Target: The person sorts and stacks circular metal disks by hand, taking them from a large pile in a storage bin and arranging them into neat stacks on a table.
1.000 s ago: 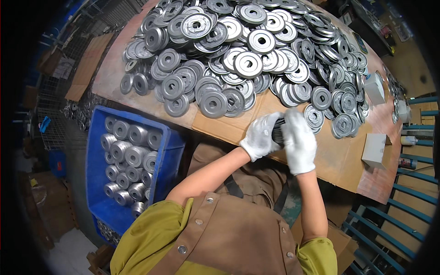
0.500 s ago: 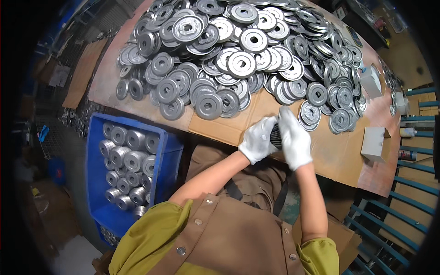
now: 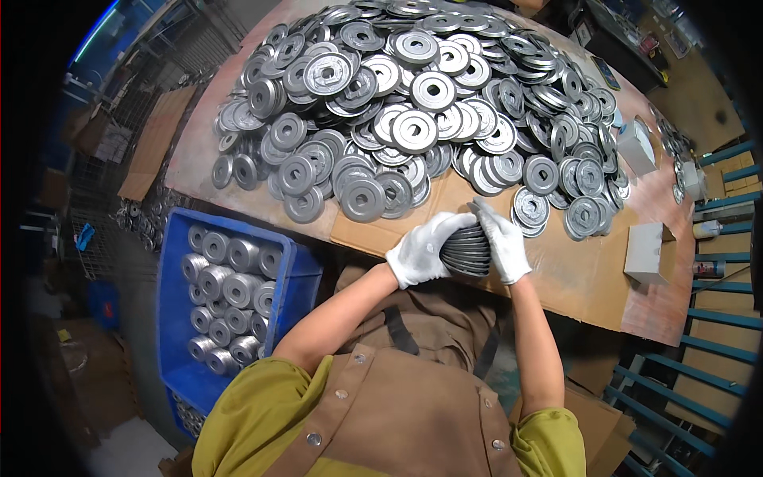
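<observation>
Both my hands wear white gloves and hold one stack of dark metal discs between them at the table's near edge. My left hand wraps round the stack's left side with its thumb over the top. Against the right side presses my right hand, its fingers stretched along the discs. Just beyond lies a big heap of grey metal discs with centre holes, spread over the table. Some loose discs rest close to my right hand.
At my left stands a blue plastic crate holding several rows of stacked discs. Flattened cardboard covers the table's near edge. A small white box sits at the right, another white box behind it. Teal metal bars run along the right side.
My hands have shifted slightly left and moved apart around the stack, so more of the dark discs now shows between them. The view has shifted a little too.
</observation>
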`<state>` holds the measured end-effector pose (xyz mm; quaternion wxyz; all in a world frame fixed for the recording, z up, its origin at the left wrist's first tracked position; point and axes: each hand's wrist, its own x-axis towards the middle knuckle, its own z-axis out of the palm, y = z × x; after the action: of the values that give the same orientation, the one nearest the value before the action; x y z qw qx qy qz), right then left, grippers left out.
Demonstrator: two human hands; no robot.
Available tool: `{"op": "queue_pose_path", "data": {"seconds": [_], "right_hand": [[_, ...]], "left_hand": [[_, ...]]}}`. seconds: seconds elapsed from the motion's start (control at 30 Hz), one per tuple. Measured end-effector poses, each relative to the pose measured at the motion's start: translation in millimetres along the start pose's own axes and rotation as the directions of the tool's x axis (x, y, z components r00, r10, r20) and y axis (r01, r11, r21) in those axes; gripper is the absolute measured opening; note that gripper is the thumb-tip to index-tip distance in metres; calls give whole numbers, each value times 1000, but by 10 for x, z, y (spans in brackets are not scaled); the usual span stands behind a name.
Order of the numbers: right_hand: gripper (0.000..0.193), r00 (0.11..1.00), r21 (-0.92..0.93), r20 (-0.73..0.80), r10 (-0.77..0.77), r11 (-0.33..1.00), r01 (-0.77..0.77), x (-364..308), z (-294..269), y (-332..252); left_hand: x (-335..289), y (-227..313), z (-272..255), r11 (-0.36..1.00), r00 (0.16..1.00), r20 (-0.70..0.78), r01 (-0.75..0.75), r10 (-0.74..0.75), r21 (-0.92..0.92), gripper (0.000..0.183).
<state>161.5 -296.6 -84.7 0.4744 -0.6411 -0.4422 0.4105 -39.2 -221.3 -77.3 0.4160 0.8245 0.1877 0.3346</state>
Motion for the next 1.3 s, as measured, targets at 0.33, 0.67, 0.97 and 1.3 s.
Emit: {"op": "queue_pose_path", "data": {"seconds": [0.33, 0.67, 0.97, 1.3], "right_hand": [[44, 998, 57, -62, 29, 998, -25, -49, 121, -138], [40, 796, -475, 202, -571, 653, 589, -203, -55, -367], [43, 775, -471, 374, -509, 616, 632, -111, -288, -241], [42, 670, -427, 478, -568, 516, 742, -92, -43, -756]], "left_hand": [[-10, 84, -44, 994, 993, -117, 43, -32, 99, 73], [-42, -206, -18, 989, 1000, -17, -18, 21, 146, 71], [-27, -236, 18, 986, 996, -8, -88, 90, 139, 63], [-57, -322, 98, 987, 992, 15, -127, 126, 99, 69]]}}
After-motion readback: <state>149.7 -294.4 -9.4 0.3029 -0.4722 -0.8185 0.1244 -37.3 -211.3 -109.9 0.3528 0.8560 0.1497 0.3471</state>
